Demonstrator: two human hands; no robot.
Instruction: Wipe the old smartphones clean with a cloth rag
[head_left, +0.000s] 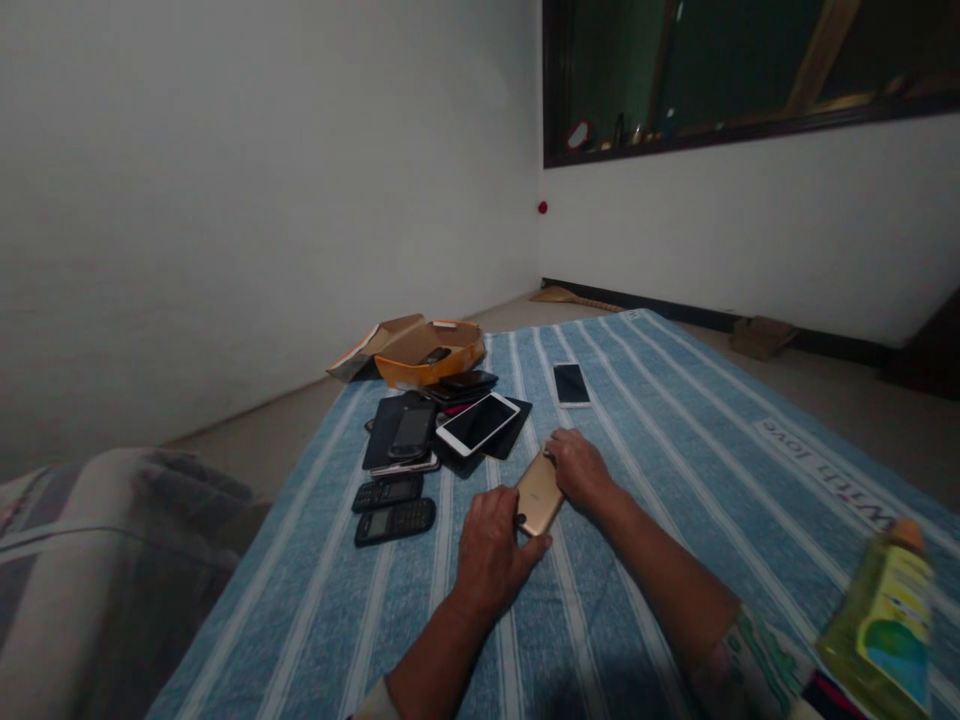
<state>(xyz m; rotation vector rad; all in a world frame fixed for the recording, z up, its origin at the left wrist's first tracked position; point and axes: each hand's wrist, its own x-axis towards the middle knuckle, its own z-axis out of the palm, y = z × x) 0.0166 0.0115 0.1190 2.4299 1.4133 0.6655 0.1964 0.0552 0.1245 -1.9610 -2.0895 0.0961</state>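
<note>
A gold smartphone is held between both hands, its back facing up, just over the striped blue cloth. My left hand grips its near left end, thumb along the lower edge. At the far right end, my right hand closes its fingers on the phone. Left of the hands lies a white smartphone on a pile of dark phones and cases. Two keypad phones, one nearer and one behind it, rest side by side. Another white smartphone lies alone beyond my right hand.
An open orange cardboard box stands at the far left of the cloth-covered surface. A bottle of yellow-green liquid is at the right edge. Grey fabric is bundled at left. A broom lies on the floor by the wall.
</note>
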